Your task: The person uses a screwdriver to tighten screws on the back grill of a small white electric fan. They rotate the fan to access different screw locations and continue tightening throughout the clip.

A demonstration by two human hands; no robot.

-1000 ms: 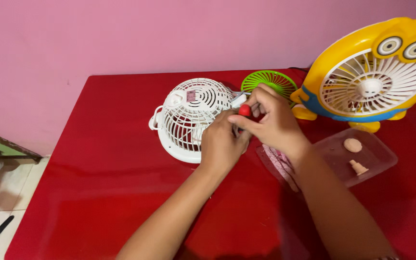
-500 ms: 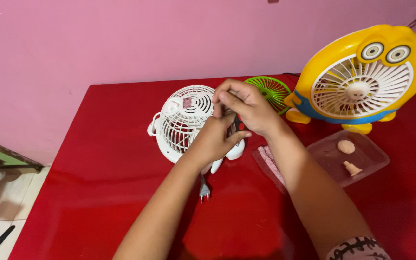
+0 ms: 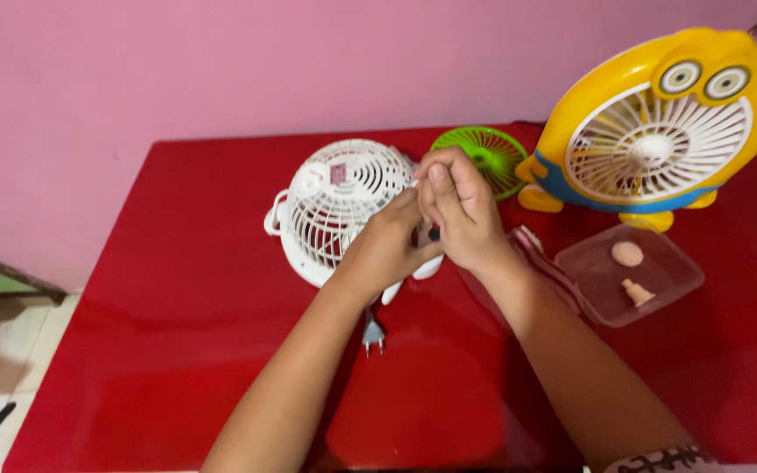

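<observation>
A small white round fan lies face up on the red table. My left hand grips the fan's right rim, fingers curled over the grille. Pressed against it is my right hand, fisted around a small tool of which only a dark end shows between the two hands. The fan's white feet stick out under my left wrist. Its grey plug lies on the table beside my left forearm.
A green fan grille lies behind my hands. A large yellow cartoon-eyed fan stands at the back right. In front of it sits a clear plastic tray with two small beige parts, next to a striped pink strip. Left of the table is floor.
Both hands have risen from the fan's lower right to its upper right rim. The tool's red handle is now hidden in my fist. The plug has come into view.
</observation>
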